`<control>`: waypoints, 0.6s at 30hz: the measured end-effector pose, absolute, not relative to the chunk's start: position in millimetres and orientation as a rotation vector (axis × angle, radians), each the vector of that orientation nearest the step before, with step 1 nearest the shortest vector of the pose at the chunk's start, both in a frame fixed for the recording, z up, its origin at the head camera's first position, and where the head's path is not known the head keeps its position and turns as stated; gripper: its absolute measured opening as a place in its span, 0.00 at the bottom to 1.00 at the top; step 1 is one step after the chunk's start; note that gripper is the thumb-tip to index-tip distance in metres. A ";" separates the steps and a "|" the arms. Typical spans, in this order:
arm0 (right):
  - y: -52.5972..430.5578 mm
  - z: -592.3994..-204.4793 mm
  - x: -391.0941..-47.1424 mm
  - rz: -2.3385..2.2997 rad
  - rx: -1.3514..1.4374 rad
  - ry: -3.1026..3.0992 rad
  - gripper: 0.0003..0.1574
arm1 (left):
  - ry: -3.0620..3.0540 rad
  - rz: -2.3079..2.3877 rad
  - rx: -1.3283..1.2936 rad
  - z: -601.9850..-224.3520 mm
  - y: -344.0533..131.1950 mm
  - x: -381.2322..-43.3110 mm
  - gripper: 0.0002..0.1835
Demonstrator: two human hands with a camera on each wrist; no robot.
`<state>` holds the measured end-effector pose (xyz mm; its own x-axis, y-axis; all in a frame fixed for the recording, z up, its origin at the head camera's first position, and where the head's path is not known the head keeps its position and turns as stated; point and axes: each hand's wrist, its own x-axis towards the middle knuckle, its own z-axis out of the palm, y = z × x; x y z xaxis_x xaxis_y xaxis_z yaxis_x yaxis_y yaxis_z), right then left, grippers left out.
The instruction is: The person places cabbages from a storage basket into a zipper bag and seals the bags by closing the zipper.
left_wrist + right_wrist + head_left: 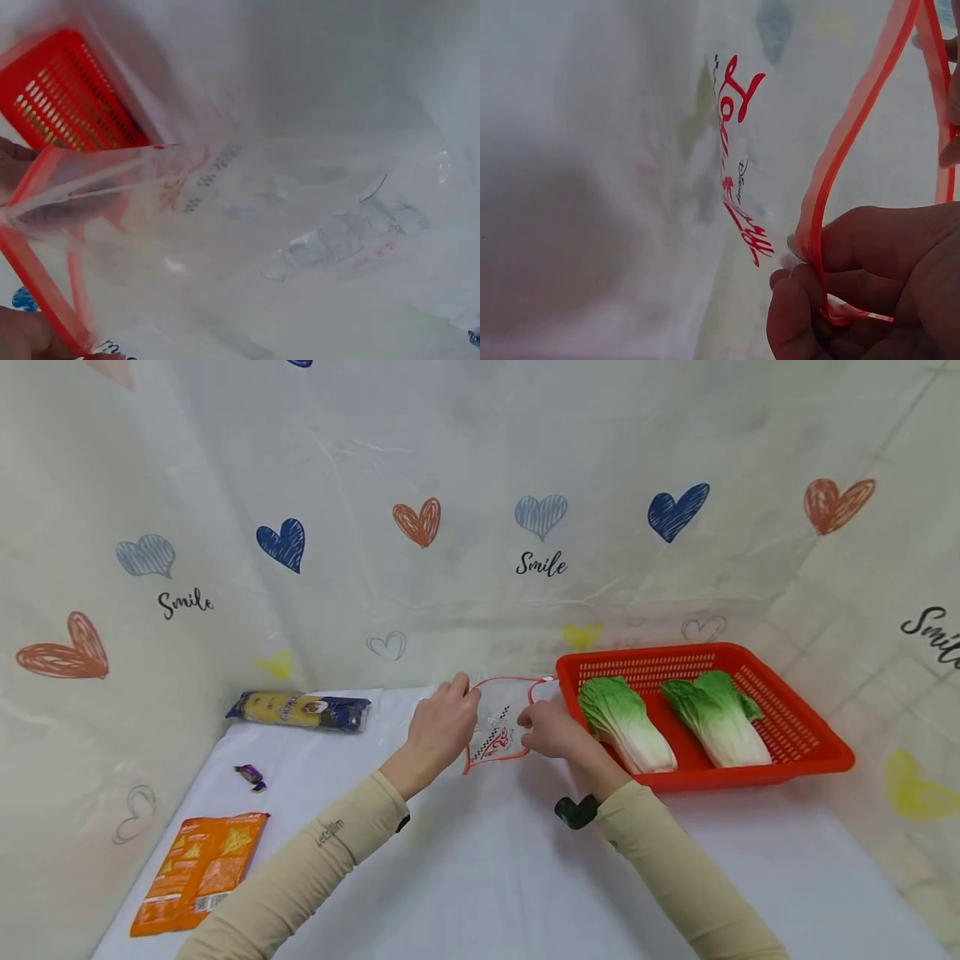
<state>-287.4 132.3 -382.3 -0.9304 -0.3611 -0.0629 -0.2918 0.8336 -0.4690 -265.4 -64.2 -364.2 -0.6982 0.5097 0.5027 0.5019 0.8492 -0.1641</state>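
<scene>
The clear bag with red edging was held up between both hands, towards the 12 o'clock edge of the table. The left hand had its grip closed on the bag's 9 o'clock side; the right hand pinched the edging at 3 o'clock. Beyond that, also at 3, sat a red basket of cabbages; an orange packet lay at 8.

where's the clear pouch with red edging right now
In the head view, the clear pouch is near the centre, held between the left hand and right hand, just left of the red basket.
</scene>
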 end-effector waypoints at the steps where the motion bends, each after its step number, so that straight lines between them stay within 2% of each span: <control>1: 132.7 -382.8 -286.9 -0.655 -0.546 2.875 0.22 | -2.525 -0.022 -0.745 -364.2 -64.2 -265.9 0.07; 8: 133.0 -384.0 -286.9 -0.842 -0.709 2.928 0.23 | -2.777 -0.358 -0.724 -361.7 -62.3 -276.6 0.16; 13: 133.9 -382.9 -285.8 -0.744 -0.547 2.967 0.24 | -2.532 -0.296 -0.618 -360.1 -66.0 -282.8 0.14; 18: 135.0 -383.4 -287.8 -0.631 -0.419 3.007 0.25 | -2.331 -0.282 -0.676 -354.9 -69.6 -285.0 0.13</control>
